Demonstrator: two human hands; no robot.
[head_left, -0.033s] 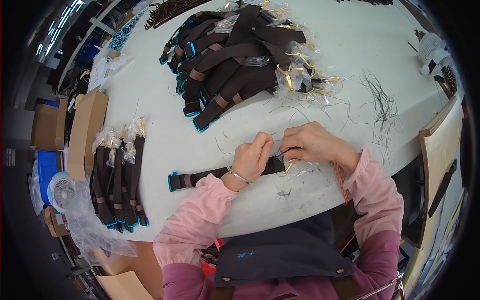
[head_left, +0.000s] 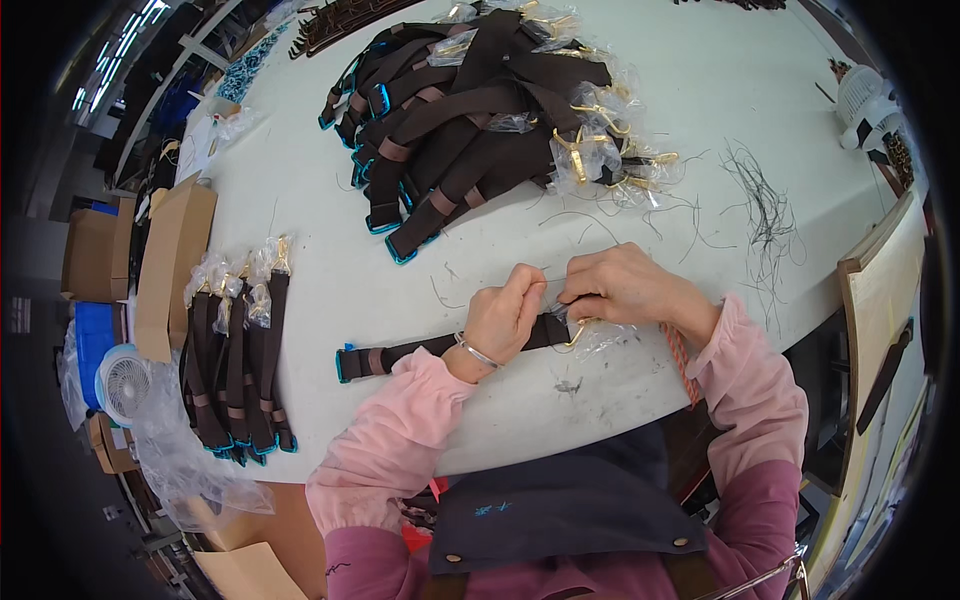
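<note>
A dark brown webbing strap [head_left: 408, 352] lies across the table in front of me, with a blue-edged buckle [head_left: 346, 364] at its left end. At the right end is a gold metal hook [head_left: 577, 333] in clear plastic wrap [head_left: 605, 338]. Over that end, my left hand [head_left: 505, 315] is closed in a pinch, a thin dark thread [head_left: 546, 281] at its fingertips. Just beside it, my right hand [head_left: 622, 287] has its fingers bent together above the hook, seemingly on the same thread. Its fingertips are partly hidden.
A large heap of similar straps [head_left: 470, 120] lies at the far side. Several more straps [head_left: 238, 370] are lined up at the left. Loose dark threads [head_left: 765, 220] are scattered right of the heap. A white fan [head_left: 865, 105], cardboard box [head_left: 175, 265] and plastic bag [head_left: 185, 450] stand around the edges.
</note>
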